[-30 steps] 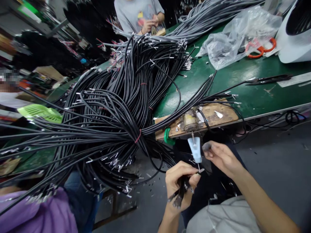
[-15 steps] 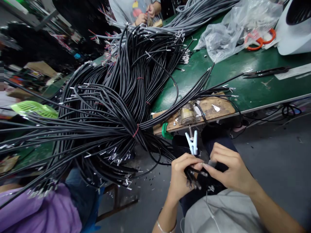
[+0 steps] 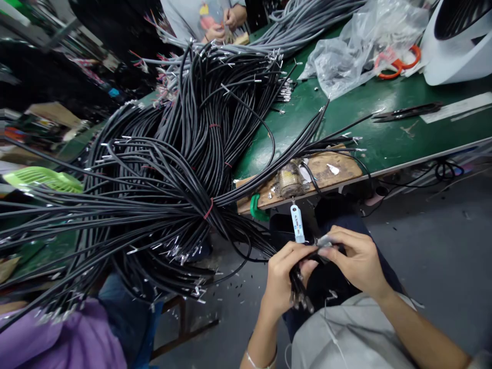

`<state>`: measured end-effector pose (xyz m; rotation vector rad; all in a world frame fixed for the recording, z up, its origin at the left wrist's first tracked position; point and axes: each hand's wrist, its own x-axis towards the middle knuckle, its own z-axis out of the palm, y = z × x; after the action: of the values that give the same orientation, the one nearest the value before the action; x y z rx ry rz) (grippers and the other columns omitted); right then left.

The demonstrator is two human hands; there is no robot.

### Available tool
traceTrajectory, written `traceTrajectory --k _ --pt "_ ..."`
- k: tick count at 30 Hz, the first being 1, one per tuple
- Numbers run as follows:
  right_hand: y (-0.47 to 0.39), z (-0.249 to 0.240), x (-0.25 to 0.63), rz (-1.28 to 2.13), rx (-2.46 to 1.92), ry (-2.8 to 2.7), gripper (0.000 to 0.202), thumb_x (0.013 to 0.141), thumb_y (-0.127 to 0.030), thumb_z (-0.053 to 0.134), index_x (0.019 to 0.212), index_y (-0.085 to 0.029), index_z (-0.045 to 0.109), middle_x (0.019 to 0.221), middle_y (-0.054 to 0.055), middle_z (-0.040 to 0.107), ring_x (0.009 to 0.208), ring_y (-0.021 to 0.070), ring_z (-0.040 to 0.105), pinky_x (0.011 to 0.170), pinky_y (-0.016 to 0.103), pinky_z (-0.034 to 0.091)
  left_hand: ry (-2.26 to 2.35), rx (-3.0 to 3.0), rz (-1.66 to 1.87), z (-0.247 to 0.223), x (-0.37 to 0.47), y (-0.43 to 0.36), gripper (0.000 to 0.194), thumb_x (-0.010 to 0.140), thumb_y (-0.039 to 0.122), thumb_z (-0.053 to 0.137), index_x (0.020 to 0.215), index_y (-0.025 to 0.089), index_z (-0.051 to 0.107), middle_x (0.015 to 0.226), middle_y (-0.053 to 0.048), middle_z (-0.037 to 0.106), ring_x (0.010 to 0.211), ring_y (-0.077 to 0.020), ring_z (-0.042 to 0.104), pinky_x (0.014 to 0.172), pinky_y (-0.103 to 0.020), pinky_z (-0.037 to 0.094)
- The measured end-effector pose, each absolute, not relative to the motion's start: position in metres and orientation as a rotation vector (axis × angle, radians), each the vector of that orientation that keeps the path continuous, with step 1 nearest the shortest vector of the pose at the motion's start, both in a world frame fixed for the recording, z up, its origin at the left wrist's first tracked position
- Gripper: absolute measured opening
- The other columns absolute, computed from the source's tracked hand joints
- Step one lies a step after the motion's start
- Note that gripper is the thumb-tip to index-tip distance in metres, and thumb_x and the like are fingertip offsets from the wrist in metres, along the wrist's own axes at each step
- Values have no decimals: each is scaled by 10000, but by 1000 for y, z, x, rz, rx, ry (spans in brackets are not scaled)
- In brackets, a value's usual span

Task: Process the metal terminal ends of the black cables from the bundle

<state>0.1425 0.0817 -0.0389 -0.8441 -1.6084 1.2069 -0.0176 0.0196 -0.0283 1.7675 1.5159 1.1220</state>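
Note:
My left hand (image 3: 284, 274) is closed around several black cables (image 3: 302, 294), whose ends stick out below its fingers. The thumb and fingers of my right hand (image 3: 355, 259) pinch a silvery cable end (image 3: 325, 241) just beside the left fingertips. Exactly how that end looks is partly hidden by the fingers. Just beyond my hands, a light blue clothespin (image 3: 297, 224) sits on the shaft of a small, worn motor (image 3: 289, 180). The motor is fixed on a wooden board (image 3: 340, 169) at the table edge, with a green clamp (image 3: 258, 207) beside it.
A large heap of black cables (image 3: 184, 169) covers the left of the green table (image 3: 346, 110). Farther right lie tweezers (image 3: 409, 111), orange-handled scissors (image 3: 400, 64), a plastic bag (image 3: 338, 61) and a white fan-like housing (image 3: 457, 51). Another person's hands (image 3: 225, 25) work across the table; a purple sleeve (image 3: 69, 338) is at left.
The clothespin has turned on the motor shaft, from showing its two spread arms to edge-on. My right hand has shifted slightly up and left, and the silvery end now shows between my hands.

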Motion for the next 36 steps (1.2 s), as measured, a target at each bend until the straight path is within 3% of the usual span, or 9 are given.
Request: traceTrajectory --k 3,8,14,18,22,25,31,33,36 --pt "82 -41 135 1056 -860 -1657 181 818 -130 642 659 -195 583 595 0 515 569 142 444 551 295 375 1590 1819 1170 -28 -13 16 267 856 104 573 1096 178 663 931 -83 671 813 -164 648 719 -257 520" --pt "72 -44 120 848 -801 -1585 193 814 -75 588 660 -192 584 602 10 503 599 151 418 584 312 365 1793 1736 1223 -27 -2 13 120 845 109 586 926 161 658 780 -37 643 684 -138 630 640 -233 507" --pt "62 -47 99 1644 -719 -967 200 882 -272 575 715 -179 632 682 9 474 631 138 454 533 263 394 1902 1571 1279 -26 1 12 38 846 154 589 859 169 621 721 4 570 589 -114 602 564 -216 479" --pt "66 -52 97 2070 -603 -635 239 818 -384 657 711 -174 617 647 -16 465 581 110 443 493 222 410 1867 1582 1281 -21 -2 14 67 863 159 572 831 166 631 644 23 543 526 -95 562 516 -197 433" --pt "71 -54 110 1905 -683 -872 129 851 -321 642 885 -197 653 773 9 606 708 118 560 665 223 477 1856 1590 1252 -16 -3 15 113 865 160 570 775 154 639 612 13 550 533 -100 554 514 -199 408" --pt "74 -48 119 1731 -736 -1104 252 818 -257 681 1059 -235 610 902 20 650 821 144 621 765 253 492 1835 1607 1231 -16 -3 16 90 846 149 595 774 143 650 646 -6 581 561 -105 568 525 -197 411" --pt "92 -40 124 1535 -988 -1468 60 839 -237 637 852 -180 622 547 -65 434 493 79 417 487 203 359 1671 1731 1141 -22 -4 15 59 832 127 618 812 144 671 682 -17 607 591 -106 558 569 -201 413" --pt "100 -39 127 1546 -994 -1423 102 851 -270 622 875 -171 624 553 -64 422 500 81 408 486 205 354 1671 1720 1142 -22 -4 14 74 845 126 599 811 140 663 669 -14 588 583 -105 545 556 -201 396" --pt "108 -38 134 1646 -763 -1414 212 817 -322 660 954 -161 643 763 18 577 675 124 538 607 238 451 1699 1689 1152 -20 -5 13 106 866 133 565 803 135 649 645 -9 560 566 -104 525 536 -205 373"
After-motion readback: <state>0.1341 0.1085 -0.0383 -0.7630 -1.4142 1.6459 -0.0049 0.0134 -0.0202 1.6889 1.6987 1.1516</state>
